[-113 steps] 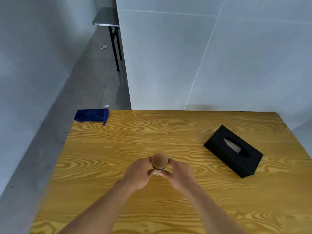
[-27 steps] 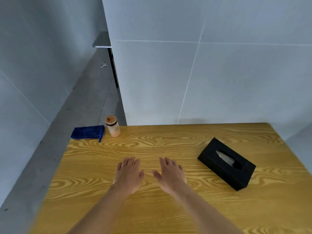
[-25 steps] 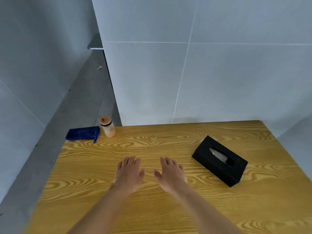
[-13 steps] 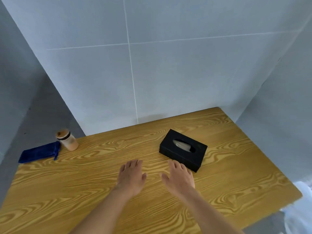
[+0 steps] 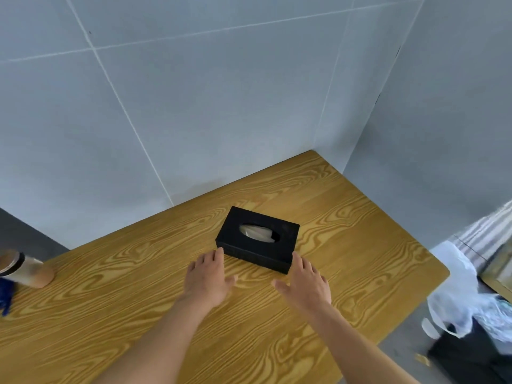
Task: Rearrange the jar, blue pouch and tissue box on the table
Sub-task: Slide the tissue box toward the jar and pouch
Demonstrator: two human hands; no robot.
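A black tissue box (image 5: 259, 238) with a tissue showing in its oval slot lies on the wooden table (image 5: 138, 273), toward the far right. My left hand (image 5: 209, 275) is open, fingertips just at the box's near left corner. My right hand (image 5: 306, 281) is open too, fingertips at the box's near right corner. Neither hand holds the box. The jar (image 5: 23, 268), with its wooden lid and black band, stands at the far left edge of the view. Only a sliver of the blue pouch (image 5: 5, 293) shows beside it.
Grey tiled walls (image 5: 221, 106) close the table in at the back and right. Beyond the table's right edge, a white plastic bag (image 5: 465, 297) and dark items sit on the floor. The table's near right corner (image 5: 443, 270) is close to my right hand.
The view has swung right, pushing the jar and pouch to the left edge. Both hands have moved forward and spread apart to reach the tissue box's near corners.
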